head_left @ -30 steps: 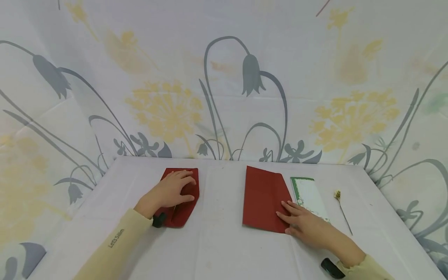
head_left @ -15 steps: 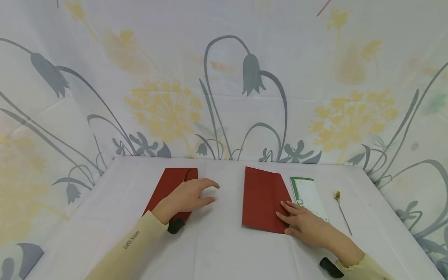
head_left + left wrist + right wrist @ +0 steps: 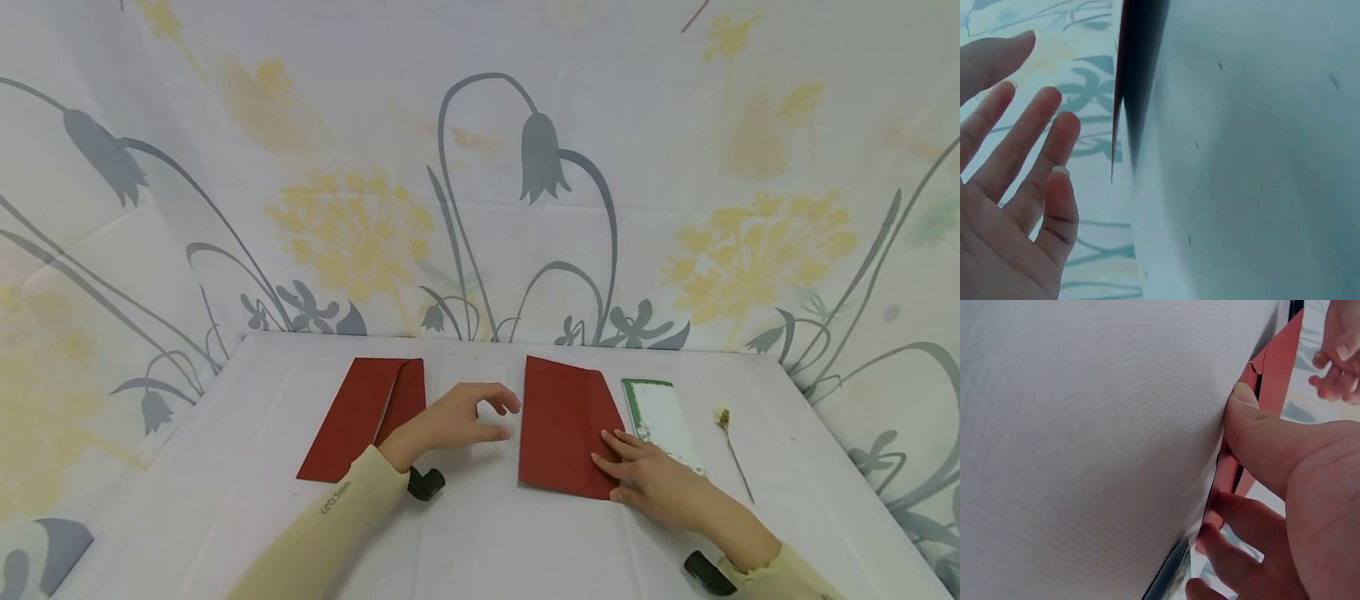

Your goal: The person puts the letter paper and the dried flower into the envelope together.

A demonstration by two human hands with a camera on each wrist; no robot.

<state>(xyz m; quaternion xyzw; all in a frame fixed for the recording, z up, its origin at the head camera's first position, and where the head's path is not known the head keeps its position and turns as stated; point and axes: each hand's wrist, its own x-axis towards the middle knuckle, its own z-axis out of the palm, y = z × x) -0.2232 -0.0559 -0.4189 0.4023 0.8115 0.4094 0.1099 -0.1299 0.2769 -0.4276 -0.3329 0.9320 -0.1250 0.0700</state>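
Two red paper envelopes lie on the white-covered table. My left hand (image 3: pixel 456 421) is above the table between them, its fingers loosely bent and holding nothing; its fingertips are near the left edge of the right envelope (image 3: pixel 562 425). Part of the left envelope (image 3: pixel 341 425), with its folded flap, is behind that hand and wrist. My right hand (image 3: pixel 660 487) rests with spread fingers on the right envelope's right edge. In the right wrist view, the thumb (image 3: pixel 1244 403) and fingertips touch the red envelope (image 3: pixel 1280 365). The left wrist view shows the left hand (image 3: pixel 1016 181) with nothing in it.
A white card with a green floral border (image 3: pixel 660 417) lies right of the right envelope, partly covered by the right hand. Further right is a small dried flower on a thin stem (image 3: pixel 731 446). A flower-printed cloth (image 3: pixel 487 208) hangs behind the table (image 3: pixel 472 533).
My left hand has moved right, off the left envelope, toward the right envelope. More of the left envelope and its flap now shows. My right hand has stayed in place.
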